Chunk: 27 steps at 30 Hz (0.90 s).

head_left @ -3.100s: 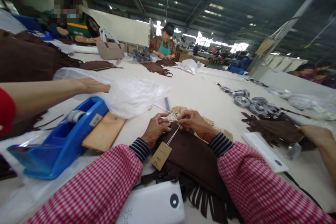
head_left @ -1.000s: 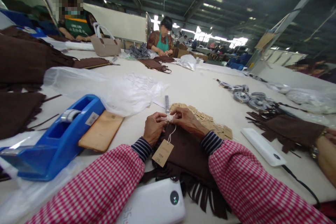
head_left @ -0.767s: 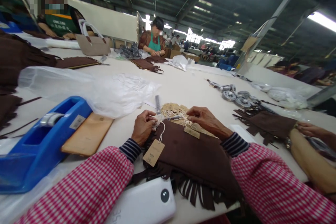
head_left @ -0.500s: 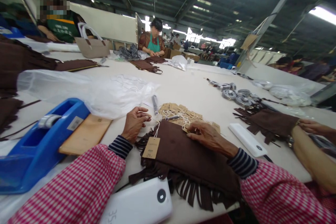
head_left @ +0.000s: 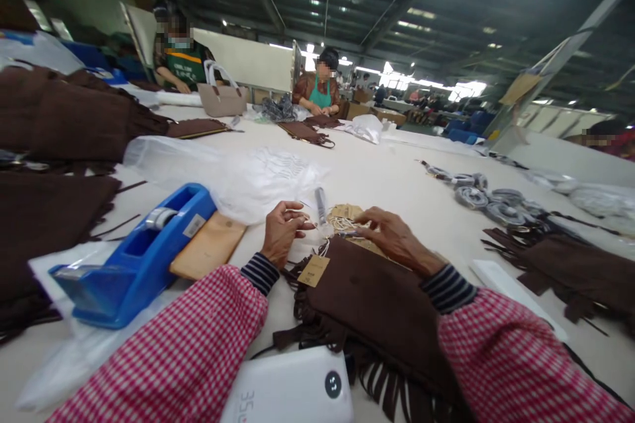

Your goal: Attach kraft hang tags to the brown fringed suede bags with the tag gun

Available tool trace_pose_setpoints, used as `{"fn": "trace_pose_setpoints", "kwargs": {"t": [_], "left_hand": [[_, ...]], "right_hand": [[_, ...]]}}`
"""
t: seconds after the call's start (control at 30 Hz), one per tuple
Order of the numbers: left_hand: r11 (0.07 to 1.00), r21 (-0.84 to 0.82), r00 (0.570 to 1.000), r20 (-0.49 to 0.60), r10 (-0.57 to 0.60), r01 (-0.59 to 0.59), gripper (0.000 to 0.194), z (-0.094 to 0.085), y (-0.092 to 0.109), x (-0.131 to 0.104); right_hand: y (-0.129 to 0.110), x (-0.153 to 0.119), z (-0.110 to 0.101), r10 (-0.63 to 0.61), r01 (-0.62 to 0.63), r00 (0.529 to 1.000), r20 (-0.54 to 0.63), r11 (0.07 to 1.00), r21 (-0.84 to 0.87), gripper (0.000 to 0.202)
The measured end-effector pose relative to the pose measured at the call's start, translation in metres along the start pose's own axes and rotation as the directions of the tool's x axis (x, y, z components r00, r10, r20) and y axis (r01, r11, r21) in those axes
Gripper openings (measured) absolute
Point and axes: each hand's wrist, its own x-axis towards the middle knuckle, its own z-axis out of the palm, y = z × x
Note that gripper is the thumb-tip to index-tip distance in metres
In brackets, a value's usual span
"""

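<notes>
A dark brown fringed bag lies on the table in front of me, and a kraft price tag hangs by a white string at its upper left corner. My left hand is just above that corner, thumb and fingers pinched together; what is between them is too small to name. My right hand reaches over the bag's far edge to a pile of kraft tags with white strings. Its fingers are bent together at the pile, and whatever they grip is hidden. A small clear-wrapped dark item stands between the hands.
A blue tape dispenser and a tan block stand at left, beside clear plastic bags. A white power bank lies in front. Wrapped straps and another brown fringed bag are at right. Co-workers sit across the table.
My view has swung left, so things sit further right. My right hand has moved further into the tag pile. The co-worker's hands at the right have left the view.
</notes>
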Motion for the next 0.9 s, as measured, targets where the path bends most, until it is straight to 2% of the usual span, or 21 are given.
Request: {"fn": "trace_pose_setpoints", "kwargs": {"t": [0.1,0.2,0.37,0.47,0.57,0.67,0.8,0.9], "left_hand": [[0.999,-0.029,1.0,0.004,0.02,-0.02,0.035,0.001,0.002,-0.001],[0.997,-0.072,1.0,0.007,0.013,-0.012,0.034,0.001,0.002,0.0],[0.979,-0.164,0.992,-0.015,-0.126,0.122,0.04,-0.003,-0.001,0.003],[0.974,-0.102,0.979,0.038,-0.199,0.202,0.042,-0.003,-0.005,0.003],[0.983,0.056,0.974,0.137,-0.18,0.174,0.035,0.0,-0.009,0.001],[0.979,0.154,0.972,0.169,-0.162,0.136,0.035,0.002,-0.012,-0.001],[0.985,0.135,0.967,0.213,-0.136,0.109,0.035,0.002,-0.01,-0.003],[0.987,0.114,0.97,0.202,-0.131,0.11,0.038,0.001,-0.008,-0.004]], "right_hand": [[-0.036,0.019,0.041,-0.071,0.055,0.995,0.065,0.976,0.211,0.013],[-0.053,0.033,0.061,-0.086,0.055,0.993,0.084,0.945,0.323,0.009],[-0.055,0.041,0.06,0.034,-0.091,0.993,0.114,0.836,0.542,0.014],[-0.057,0.043,0.058,0.13,-0.159,0.987,0.093,0.762,0.628,0.018],[-0.061,0.044,0.059,0.17,-0.17,0.983,0.065,0.732,0.66,0.02],[-0.063,0.044,0.059,0.188,-0.164,0.981,0.04,0.71,0.685,0.02],[-0.061,0.046,0.059,0.18,-0.162,0.982,0.052,0.677,0.718,0.021],[-0.056,0.045,0.059,0.176,-0.171,0.982,0.066,0.685,0.708,0.026]]}}
